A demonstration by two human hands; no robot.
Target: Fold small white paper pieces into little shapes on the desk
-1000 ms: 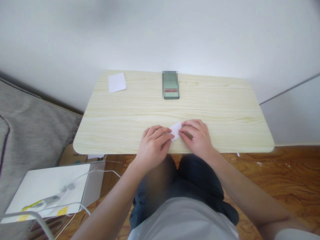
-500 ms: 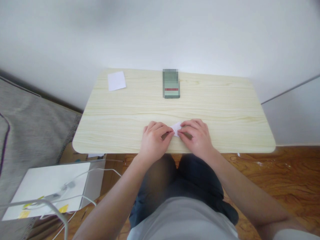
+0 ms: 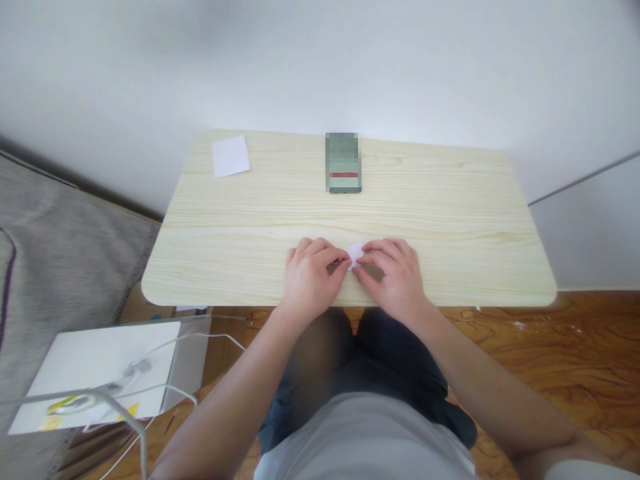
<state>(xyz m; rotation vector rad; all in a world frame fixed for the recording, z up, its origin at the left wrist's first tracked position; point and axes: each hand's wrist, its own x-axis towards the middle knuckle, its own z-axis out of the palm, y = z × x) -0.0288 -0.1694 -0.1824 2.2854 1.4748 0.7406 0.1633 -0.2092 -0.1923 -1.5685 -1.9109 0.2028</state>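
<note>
A small folded piece of white paper (image 3: 355, 253) lies near the front edge of a light wooden table (image 3: 450, 220). My left hand (image 3: 310, 280) and my right hand (image 3: 393, 277) meet over it, fingers curled and pinched on the paper from each side. Most of the paper is hidden under the fingers; only a small white corner shows between them.
A phone (image 3: 343, 163) lies at the table's back middle. A white paper square (image 3: 231, 157) sits at the back left corner. Left of the table are a grey sofa (image 3: 55, 240) and a white box (image 3: 95, 373) with cables. A white wall stands behind.
My two hands have drawn closer together over the paper, so less of it shows now. The view has shifted slightly.
</note>
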